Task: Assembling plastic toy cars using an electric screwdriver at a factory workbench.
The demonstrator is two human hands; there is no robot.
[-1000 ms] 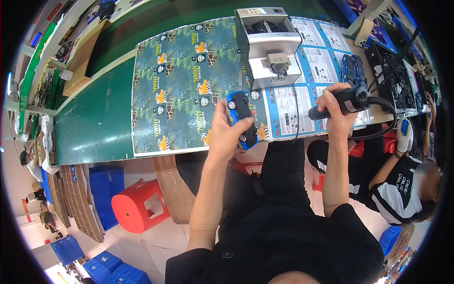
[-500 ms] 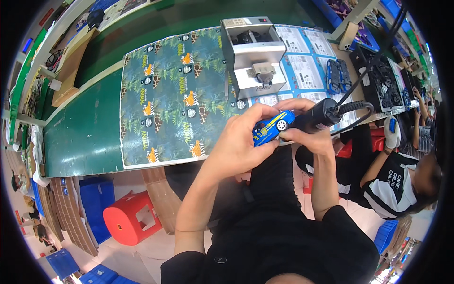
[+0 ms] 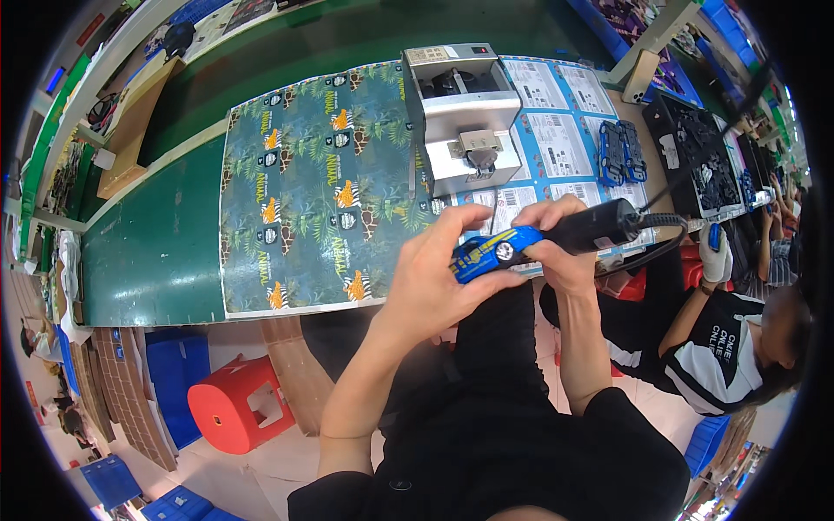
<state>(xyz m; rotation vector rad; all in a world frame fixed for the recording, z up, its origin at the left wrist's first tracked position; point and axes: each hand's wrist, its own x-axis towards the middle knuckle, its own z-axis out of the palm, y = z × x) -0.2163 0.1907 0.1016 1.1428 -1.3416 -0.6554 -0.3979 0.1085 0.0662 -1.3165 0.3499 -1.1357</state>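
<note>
A blue toy car point(image 3: 483, 257) with yellow stripes is held on its side above the table's front edge. My left hand point(image 3: 421, 280) is closed round its left end, with fingers above and thumb below. In my right hand point(image 3: 566, 256) is a black electric screwdriver point(image 3: 604, 224), lying nearly level with its cable leading off to the right. The right fingers also come against the car's right end. Between the hands the screwdriver's tip is hidden, so I cannot tell whether it touches the car.
Behind my hands stands a metal screw feeder point(image 3: 467, 169) on printed sheets point(image 3: 313, 200). Several blue car parts point(image 3: 621, 154) lie to its right, near a black tray point(image 3: 695, 165) of dark parts. A co-worker point(image 3: 717, 347) sits at the right. A red stool point(image 3: 234, 404) stands below the table.
The toy car has moved slightly left and down and tilted a little. The screwdriver has shifted right and lies more level. Both hands keep their hold.
</note>
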